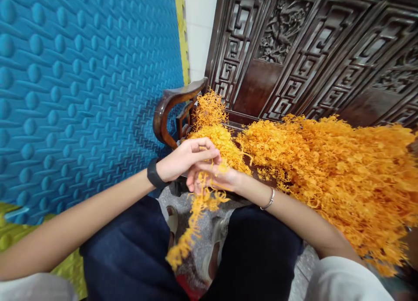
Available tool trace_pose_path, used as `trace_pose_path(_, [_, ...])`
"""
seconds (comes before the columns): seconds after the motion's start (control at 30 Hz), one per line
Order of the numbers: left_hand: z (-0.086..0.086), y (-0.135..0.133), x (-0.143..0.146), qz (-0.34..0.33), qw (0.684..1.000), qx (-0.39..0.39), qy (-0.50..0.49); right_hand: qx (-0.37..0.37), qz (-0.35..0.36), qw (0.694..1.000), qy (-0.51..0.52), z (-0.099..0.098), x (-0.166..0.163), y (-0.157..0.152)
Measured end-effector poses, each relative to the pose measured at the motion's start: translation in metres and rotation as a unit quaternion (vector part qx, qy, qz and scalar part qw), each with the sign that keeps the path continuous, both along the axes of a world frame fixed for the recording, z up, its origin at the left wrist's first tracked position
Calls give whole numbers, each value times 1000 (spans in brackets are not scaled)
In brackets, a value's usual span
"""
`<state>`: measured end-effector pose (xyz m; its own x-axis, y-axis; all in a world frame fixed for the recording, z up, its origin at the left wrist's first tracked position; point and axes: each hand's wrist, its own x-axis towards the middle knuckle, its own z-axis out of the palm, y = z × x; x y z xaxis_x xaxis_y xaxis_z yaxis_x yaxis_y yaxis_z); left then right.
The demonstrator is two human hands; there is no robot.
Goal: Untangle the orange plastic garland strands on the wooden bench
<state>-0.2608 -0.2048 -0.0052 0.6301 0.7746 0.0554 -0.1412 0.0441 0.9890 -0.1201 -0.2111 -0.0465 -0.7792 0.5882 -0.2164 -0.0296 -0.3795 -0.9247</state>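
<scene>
A frilly orange strand of what looks like plastic flower pieces [192, 225] hangs down between my knees from my two hands. My left hand [189, 157], with a black band at its wrist, has its fingers bent and pinched at the upper end of the strand. Just below and partly behind it, my right hand [218, 178] points left with its fingers curled about the same strand; a thin bracelet [271, 198] circles that wrist. Slight blur and overlap hide the exact grip. Right behind the hands lies a smaller orange bunch [218, 140].
A large heap of similar orange strands [352, 175] spreads over the dark wooden bench at the right. The carved bench back [267, 75] rises behind, and a curved armrest [166, 114] stands at left. Blue textured foam mat [81, 88] covers the left side.
</scene>
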Motion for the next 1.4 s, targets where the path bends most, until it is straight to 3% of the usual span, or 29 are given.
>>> trace_pose_path(0.2, [2, -9, -6, 151, 980, 125, -32, 127, -132, 983, 19, 21, 21, 3])
trace_pose_path(0.37, [-4, -10, -10, 224, 955, 192, 32, 167, -156, 974, 8, 32, 31, -4])
trace_pose_path(0.6, [-10, -9, -13, 147, 980, 94, 97, 183, -220, 956, -65, 21, 23, -1])
trace_pose_path(0.73, [-13, 3, -19, 77, 981, 109, 137, 186, -218, 956, -56, 20, 28, 11])
trace_pose_path(1.03, [-21, 9, -24, 66, 991, 13, 118, 243, -293, 923, -63, 14, 26, 28])
trace_pose_path(1.13, [-20, 2, -30, 77, 991, -17, 106, 239, -385, 890, -57, 14, 45, 41])
trace_pose_path(1.23, [-18, -4, -41, 119, 988, -12, 96, 221, -539, 811, -57, 11, 78, 59])
trace_pose_path(1.3, [-18, -5, -46, 141, 986, 8, 93, 254, -556, 785, -103, 5, 95, 71])
trace_pose_path(1.4, [-23, -2, -48, 138, 985, 26, 104, 324, -512, 776, -174, -11, 102, 90])
